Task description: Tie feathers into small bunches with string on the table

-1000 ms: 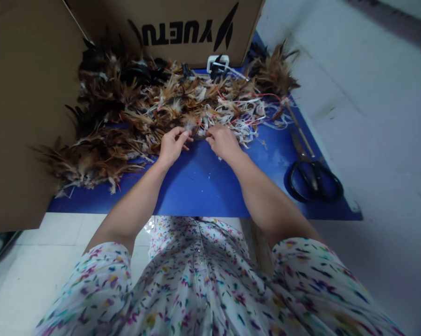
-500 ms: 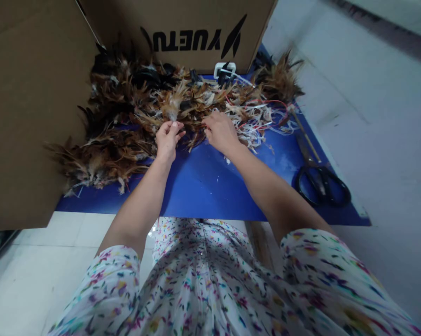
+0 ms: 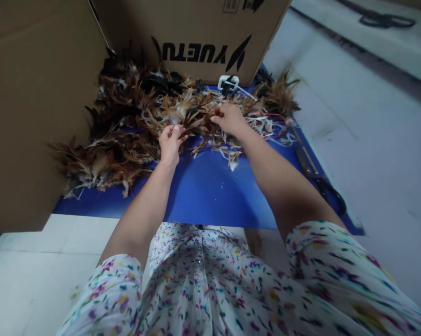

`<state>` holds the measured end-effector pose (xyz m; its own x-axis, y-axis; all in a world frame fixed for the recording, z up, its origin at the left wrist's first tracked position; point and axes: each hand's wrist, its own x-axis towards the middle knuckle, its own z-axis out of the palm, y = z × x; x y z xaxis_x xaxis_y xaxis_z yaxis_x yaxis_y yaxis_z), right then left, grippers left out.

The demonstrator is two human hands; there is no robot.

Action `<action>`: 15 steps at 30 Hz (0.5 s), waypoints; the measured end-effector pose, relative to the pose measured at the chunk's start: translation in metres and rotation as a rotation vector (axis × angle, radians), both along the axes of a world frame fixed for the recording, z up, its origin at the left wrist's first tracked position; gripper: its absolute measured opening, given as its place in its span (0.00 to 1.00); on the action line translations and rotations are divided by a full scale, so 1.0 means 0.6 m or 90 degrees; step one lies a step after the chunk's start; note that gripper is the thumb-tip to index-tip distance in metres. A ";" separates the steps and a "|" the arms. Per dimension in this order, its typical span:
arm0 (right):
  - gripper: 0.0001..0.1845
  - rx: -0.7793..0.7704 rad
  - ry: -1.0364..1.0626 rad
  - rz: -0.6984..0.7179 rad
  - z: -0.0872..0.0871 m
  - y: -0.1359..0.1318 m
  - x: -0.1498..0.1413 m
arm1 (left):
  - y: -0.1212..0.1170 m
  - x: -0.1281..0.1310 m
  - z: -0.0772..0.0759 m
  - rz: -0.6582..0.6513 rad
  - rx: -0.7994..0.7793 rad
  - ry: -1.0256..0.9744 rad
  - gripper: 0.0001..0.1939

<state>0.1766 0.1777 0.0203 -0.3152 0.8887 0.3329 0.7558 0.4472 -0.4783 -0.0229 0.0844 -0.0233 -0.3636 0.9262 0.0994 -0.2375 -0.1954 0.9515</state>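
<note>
A wide pile of brown, tan and black feathers [image 3: 119,151] covers the back and left of the blue tabletop [image 3: 210,196]. My left hand [image 3: 170,144] is at the pile's front edge, thumb and fingertips pinched on the base of a pale, fluffy feather [image 3: 177,115]. To its right, my right hand [image 3: 230,120] reaches into the pile. Its fingers are curled closed against brown feathers [image 3: 198,122]; the exact grip is partly hidden. White and red strips [image 3: 263,125] lie tangled just beyond the right hand.
A large cardboard box [image 3: 203,28] stands behind the pile, with another cardboard panel [image 3: 31,116] at the left. Black-handled scissors [image 3: 331,193] and a thin stick [image 3: 306,154] lie near the right edge. A white plastic frame [image 3: 228,83] rests by the box.
My right hand has moved slightly right and farther into the pile, and feathers now show between the hands. The left hand keeps its pinch. The view has shifted a little.
</note>
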 end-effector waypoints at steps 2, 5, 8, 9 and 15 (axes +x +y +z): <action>0.08 -0.028 0.094 0.000 0.022 -0.001 0.014 | -0.002 0.001 0.003 -0.002 -0.006 -0.011 0.08; 0.04 -0.060 0.222 0.019 0.049 -0.014 0.029 | -0.007 0.003 0.009 -0.017 -0.023 -0.002 0.10; 0.06 -0.078 0.323 0.028 0.062 -0.031 0.039 | -0.013 0.005 0.015 -0.034 -0.018 0.027 0.12; 0.07 -0.088 0.349 0.030 0.065 -0.037 0.042 | -0.015 0.006 0.017 -0.035 -0.012 0.034 0.13; 0.08 -0.131 0.375 0.084 0.078 -0.068 0.063 | -0.018 0.008 0.019 -0.052 0.005 0.061 0.13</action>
